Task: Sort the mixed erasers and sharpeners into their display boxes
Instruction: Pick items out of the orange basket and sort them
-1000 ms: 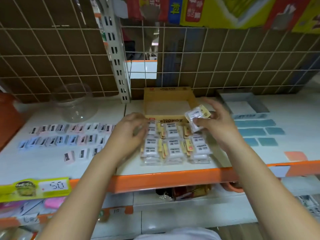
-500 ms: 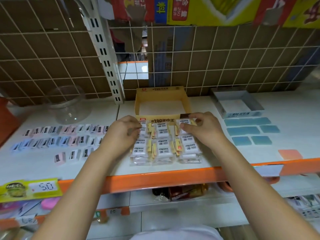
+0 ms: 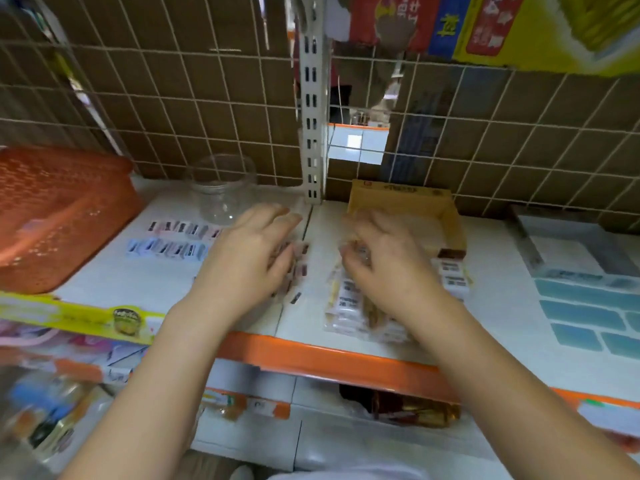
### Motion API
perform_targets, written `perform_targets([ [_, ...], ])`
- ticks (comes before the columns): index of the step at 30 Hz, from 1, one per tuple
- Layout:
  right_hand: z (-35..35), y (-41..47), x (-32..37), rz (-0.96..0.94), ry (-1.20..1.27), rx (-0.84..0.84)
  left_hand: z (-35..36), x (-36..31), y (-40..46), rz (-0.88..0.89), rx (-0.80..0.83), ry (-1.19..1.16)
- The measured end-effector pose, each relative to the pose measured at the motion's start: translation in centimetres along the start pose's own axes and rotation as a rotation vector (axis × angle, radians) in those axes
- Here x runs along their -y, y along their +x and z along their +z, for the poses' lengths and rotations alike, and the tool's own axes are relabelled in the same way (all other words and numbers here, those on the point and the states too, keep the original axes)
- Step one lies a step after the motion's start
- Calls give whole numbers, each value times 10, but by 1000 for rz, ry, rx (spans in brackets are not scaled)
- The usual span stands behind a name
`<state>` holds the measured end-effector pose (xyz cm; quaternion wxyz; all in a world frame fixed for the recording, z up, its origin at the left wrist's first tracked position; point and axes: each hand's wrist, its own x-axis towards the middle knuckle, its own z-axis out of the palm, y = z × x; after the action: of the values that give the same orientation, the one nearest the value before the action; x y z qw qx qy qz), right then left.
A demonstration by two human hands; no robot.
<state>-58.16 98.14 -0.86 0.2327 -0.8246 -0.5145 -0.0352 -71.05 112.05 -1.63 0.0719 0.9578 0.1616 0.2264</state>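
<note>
Our hands [image 3: 322, 251] hover with fingers loosely spread over shelf [image 3: 145, 275] erasers [image 3: 349, 306]; the box [image 3: 401, 202] looks unfilled, sorting remains.

Even, soft indoor light falls on the white shelf [image 3: 485, 258], casting faint shadows. Motion blur smears everything around it, and the wire grid [image 3: 194, 109] behind it bows from wide-angle distortion.

The wrapped erasers [image 3: 349, 299] show "2B"; other print is too blurred.
</note>
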Motion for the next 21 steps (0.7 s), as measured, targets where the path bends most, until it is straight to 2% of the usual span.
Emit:
perform_targets([
  [4,28,24,44,-116,24,57,-25,38,-30,-81,-62,80],
  [8,59,50,89,-221,33,45,-48,86,-61,-168,-102,133],
  [11,76,71,128,-259,54,94,-68,126,-82,-222,-121,167],
  [18,122,119,208,-351,145,51,-110,228,-124,-310,-184,212],
  [21,138,145,238,-373,153,139,-123,271,-134,-357,-170,190],
])
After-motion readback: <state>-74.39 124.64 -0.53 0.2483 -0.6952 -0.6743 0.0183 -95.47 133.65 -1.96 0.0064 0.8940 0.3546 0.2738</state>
